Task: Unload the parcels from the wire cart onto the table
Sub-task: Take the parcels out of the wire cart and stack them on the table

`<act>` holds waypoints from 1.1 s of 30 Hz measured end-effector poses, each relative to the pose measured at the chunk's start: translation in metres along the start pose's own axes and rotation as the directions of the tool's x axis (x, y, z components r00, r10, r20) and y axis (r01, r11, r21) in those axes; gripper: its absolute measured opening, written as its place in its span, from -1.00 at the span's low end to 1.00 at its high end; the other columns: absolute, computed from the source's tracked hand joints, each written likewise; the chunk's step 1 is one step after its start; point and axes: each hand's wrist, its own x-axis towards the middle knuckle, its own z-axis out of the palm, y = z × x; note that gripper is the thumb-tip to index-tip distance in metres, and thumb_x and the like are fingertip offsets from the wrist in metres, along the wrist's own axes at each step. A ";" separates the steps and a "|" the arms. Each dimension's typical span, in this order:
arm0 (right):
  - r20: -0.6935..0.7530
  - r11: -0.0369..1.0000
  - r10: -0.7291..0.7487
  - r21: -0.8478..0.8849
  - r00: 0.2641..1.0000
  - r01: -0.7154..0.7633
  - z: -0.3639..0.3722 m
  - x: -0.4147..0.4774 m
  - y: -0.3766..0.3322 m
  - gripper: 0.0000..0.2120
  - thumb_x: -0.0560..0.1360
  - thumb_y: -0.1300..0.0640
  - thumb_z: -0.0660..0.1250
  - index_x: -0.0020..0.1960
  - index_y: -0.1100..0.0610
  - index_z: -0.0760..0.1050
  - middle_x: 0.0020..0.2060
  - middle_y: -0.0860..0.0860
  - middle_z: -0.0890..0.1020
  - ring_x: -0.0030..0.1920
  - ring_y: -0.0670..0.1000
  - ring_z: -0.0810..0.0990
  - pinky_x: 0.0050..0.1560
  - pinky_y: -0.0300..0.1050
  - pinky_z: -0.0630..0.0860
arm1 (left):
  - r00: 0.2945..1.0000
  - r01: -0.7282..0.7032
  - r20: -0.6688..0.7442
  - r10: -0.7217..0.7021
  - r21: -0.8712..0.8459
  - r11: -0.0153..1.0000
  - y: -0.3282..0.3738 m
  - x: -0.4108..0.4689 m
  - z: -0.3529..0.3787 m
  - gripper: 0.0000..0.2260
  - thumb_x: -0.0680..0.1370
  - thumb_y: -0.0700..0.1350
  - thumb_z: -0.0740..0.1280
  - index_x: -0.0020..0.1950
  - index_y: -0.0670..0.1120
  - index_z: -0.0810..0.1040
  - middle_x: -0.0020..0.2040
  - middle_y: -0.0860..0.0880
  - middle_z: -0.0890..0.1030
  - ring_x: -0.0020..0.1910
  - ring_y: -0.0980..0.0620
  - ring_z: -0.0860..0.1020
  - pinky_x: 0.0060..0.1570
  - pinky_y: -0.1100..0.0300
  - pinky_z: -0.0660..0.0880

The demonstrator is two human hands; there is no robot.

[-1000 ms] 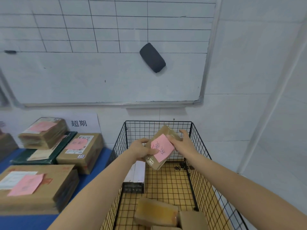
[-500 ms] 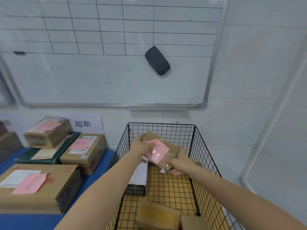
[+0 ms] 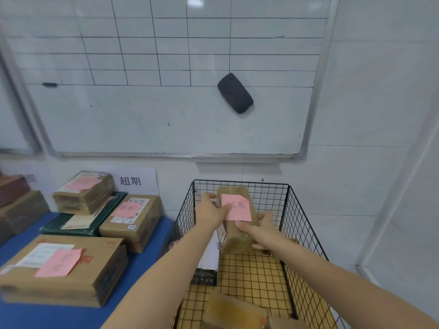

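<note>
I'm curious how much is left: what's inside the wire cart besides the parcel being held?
Inside the wire cart, two taped brown parcels lie near its front, and a white box leans along the left wall. The arms hide part of the floor.

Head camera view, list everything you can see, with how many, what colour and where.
Taped brown parcel with pink note: one, held over the cart.
Black wire cart: one, right of the table.
Brown parcels in cart: at least two, near end.
White box: one, cart's left side.
Blue table: one, left.
Brown cardboard parcels on table: at least three with pink notes.
Dark green flat box: one, under a parcel.
Whiteboard: one, wall.
Black eraser: one, on the whiteboard.
Left hand, right hand: both gripping the held parcel.
</note>
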 end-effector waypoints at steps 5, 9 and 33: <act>-0.085 0.998 0.062 0.013 0.995 -0.061 0.011 0.000 0.000 -0.41 0.49 -0.04 0.37 0.37 0.12 0.16 0.26 0.12 0.48 0.17 0.17 0.54 -0.01 0.12 0.62 | 0.956 -0.100 0.291 0.043 0.183 0.978 0.005 -0.017 -0.002 -0.52 0.50 -0.13 0.40 0.40 -0.06 0.37 0.27 -0.02 0.54 0.24 0.01 0.50 0.12 0.21 0.47; -0.142 1.000 0.012 -0.017 0.990 -0.015 0.013 0.004 0.002 -0.44 0.49 0.00 0.38 0.33 0.16 0.17 0.21 0.08 0.49 0.11 0.12 0.56 -0.15 -0.02 0.63 | 0.910 -0.096 0.412 0.032 0.136 0.986 0.006 -0.029 -0.009 -0.36 0.52 -0.19 0.36 0.52 0.04 0.15 0.34 -0.01 0.47 0.21 0.04 0.46 0.05 0.25 0.45; -0.003 0.816 -0.439 -0.419 0.899 0.397 0.013 -0.018 -0.034 -0.51 0.53 -0.05 0.32 0.37 0.12 0.31 0.23 0.03 0.52 0.12 0.00 0.53 0.00 -0.18 0.50 | 0.998 0.064 0.000 -0.064 -0.022 0.998 0.002 -0.036 -0.018 -0.52 0.54 -0.05 0.35 0.45 0.03 0.33 0.22 -0.08 0.56 0.15 -0.01 0.55 0.16 0.11 0.50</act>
